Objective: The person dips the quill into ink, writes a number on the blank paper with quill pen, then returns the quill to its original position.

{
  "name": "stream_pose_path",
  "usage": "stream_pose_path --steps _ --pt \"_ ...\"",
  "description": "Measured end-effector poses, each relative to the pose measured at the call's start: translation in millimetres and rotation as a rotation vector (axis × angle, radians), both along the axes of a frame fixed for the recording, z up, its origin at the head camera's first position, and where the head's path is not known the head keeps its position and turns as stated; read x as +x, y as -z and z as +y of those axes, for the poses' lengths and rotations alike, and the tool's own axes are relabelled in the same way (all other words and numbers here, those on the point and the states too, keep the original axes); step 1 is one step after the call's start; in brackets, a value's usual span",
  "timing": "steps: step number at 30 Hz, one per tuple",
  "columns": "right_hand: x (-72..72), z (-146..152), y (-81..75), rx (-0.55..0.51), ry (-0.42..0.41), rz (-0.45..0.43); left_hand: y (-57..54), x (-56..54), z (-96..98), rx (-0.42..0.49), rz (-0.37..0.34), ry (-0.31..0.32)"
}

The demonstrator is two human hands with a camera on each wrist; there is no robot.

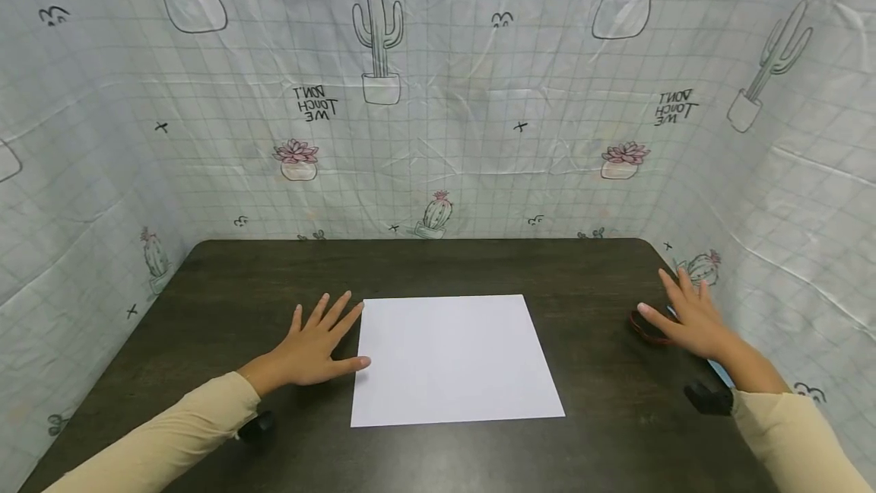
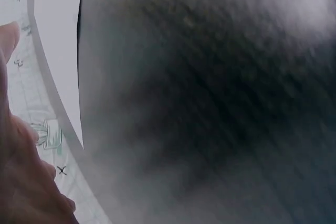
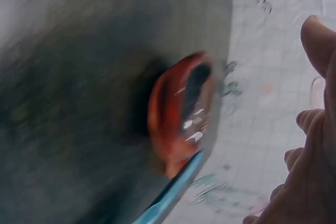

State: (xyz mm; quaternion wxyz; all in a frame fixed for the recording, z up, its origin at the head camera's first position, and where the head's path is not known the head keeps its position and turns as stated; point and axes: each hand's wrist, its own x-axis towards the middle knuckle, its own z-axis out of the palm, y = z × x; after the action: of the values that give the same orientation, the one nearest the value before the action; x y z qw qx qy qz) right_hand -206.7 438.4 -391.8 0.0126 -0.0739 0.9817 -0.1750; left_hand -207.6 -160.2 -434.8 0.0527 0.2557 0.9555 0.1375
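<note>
White sheet point(image 1: 457, 361): laid flat on the dark table point(image 1: 445, 266), between the two hands; used as the landmark for every place given here.

Left hand point(image 1: 309, 350): held at the left edge of the sheet, with all fingers straight and spread wide; nothing is gripped. The thumb is seen across the sheet's left edge, and the index fingertip is seen at its far left corner. Whether the paper is touched or only overlapped cannot be told.

Right hand point(image 1: 693, 323): held well to the right of the sheet, with fingers extended and fanned apart; nothing is gripped.

Red-rimmed object point(image 3: 167, 109): placed on the table, well to the right of the sheet, and partly covered by the right hand in the head view. In the right wrist view it is blurred, glossy and dark inside, and is seen apart from the fingers.

Blue strip point(image 3: 169, 191): located to the right of the sheet, close by the red-rimmed object; whether the two are touching cannot be told.

Beige sleeves point(image 1: 195, 428): worn on both forearms, one on each side of the sheet.

Printed cloth point(image 1: 472, 162): hung beyond the sheet and to both sides, patterned with potted cacti, succulents and grid lines.
</note>
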Motion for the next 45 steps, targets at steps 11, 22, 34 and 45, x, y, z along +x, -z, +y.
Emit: stream_pose_path --steps 11,22,34,45 --pt "22.8 33 33.0 -0.062 0.068 -0.025 8.2 5.9 11.2 0.005 -0.070 0.066" --pt "31.3 46 50.1 -0.136 0.061 0.016 13.4 10.1 13.7 -0.027 -0.118 0.099" --pt "29.5 52 63.3 -0.087 0.007 0.271 20.0 8.6 14.2 -0.041 -0.144 0.114" --pt "25.0 52 54.9 0.041 0.138 0.289 20.8 7.8 12.9 -0.044 -0.162 0.111"
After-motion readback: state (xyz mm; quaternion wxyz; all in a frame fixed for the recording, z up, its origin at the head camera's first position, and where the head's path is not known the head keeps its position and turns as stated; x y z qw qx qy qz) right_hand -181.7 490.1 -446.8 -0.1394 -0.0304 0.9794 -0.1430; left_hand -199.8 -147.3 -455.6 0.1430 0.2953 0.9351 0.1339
